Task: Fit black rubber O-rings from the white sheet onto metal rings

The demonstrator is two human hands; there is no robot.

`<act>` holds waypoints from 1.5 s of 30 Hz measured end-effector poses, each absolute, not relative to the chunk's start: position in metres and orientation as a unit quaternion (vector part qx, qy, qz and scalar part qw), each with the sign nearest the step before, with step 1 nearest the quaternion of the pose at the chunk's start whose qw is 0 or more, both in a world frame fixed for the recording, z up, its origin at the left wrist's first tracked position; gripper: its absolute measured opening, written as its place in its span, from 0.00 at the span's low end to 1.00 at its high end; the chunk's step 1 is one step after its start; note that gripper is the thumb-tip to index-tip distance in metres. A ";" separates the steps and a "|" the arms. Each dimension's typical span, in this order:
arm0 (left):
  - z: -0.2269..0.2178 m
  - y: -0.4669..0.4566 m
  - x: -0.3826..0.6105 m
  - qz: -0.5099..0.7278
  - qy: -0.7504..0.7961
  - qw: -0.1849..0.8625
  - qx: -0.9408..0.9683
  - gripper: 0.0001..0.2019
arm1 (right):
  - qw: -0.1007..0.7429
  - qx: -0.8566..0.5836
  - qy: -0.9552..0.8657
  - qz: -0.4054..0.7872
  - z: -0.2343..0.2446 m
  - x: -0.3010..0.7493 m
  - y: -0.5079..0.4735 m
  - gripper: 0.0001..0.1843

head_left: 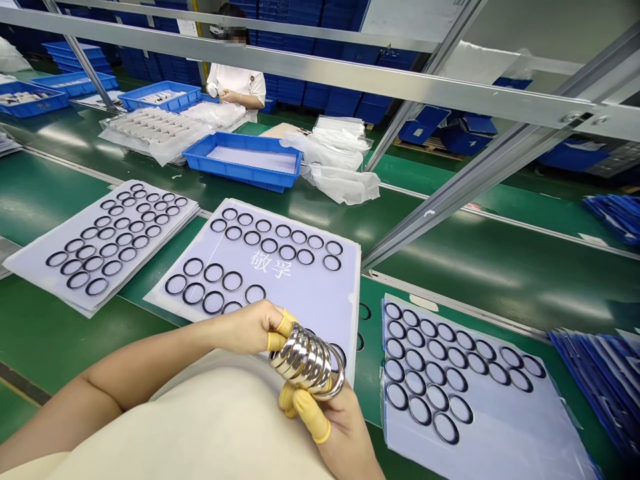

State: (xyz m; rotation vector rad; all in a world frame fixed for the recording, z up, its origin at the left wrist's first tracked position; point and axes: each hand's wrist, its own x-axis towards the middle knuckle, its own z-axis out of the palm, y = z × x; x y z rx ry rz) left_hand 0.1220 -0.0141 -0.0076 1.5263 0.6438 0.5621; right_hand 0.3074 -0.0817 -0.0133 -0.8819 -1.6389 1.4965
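My left hand [247, 327] and my right hand [325, 413] both wear yellow finger cots. Between them they grip a stack of shiny silver metal rings [305, 360], held on edge with the rings fanned slightly. The stack hangs just above the near edge of a pale lilac sheet [320, 293], which carries rows of black-rimmed rings [214, 303]. My hands hide that sheet's near corner. Similar sheets lie to the left [160, 257] and right [500, 427].
A green conveyor belt [450, 260] runs under the sheets, with metal rails [280, 67] crossing overhead. Beyond stand a blue tray [240, 143], white plastic bags [343, 183] and a co-worker in a white top [236, 87], whose hands hold a small white item.
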 end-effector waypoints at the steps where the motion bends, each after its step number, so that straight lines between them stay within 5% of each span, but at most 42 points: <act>1: -0.008 -0.014 0.122 0.247 0.284 0.641 0.669 0.10 | 0.369 -0.345 -0.638 0.582 -0.013 0.307 -0.082 0.18; 7: -0.008 -0.015 0.120 0.255 0.305 0.608 0.688 0.09 | 0.346 -0.344 -0.628 0.606 -0.014 0.305 -0.079 0.20; 15: 0.006 -0.015 0.124 0.266 0.293 0.466 0.792 0.13 | 0.371 -0.300 -0.602 0.640 -0.031 0.306 -0.079 0.11; 20: 0.006 -0.015 0.126 0.253 0.247 0.424 0.834 0.10 | 0.390 -0.222 -0.595 0.667 -0.036 0.306 -0.080 0.21; 23: 0.012 -0.008 0.123 0.228 0.239 0.423 0.844 0.10 | 0.400 -0.257 -0.574 0.666 -0.037 0.306 -0.081 0.17; 29: 0.031 0.021 0.103 -0.007 0.182 0.582 0.792 0.08 | 0.402 -0.298 -0.531 0.684 -0.037 0.306 -0.083 0.12; 34: 0.037 0.024 0.098 -0.101 0.084 0.736 0.664 0.20 | 0.411 -0.360 -0.589 0.596 -0.025 0.305 -0.079 0.06; 40: 0.032 0.012 0.107 -0.084 0.053 0.773 0.627 0.15 | 0.357 -0.327 -0.658 0.577 -0.022 0.308 -0.072 0.27; 45: 0.018 0.007 0.109 -0.066 0.056 0.788 0.609 0.16 | 0.343 -0.255 -0.759 0.491 -0.022 0.311 -0.065 0.29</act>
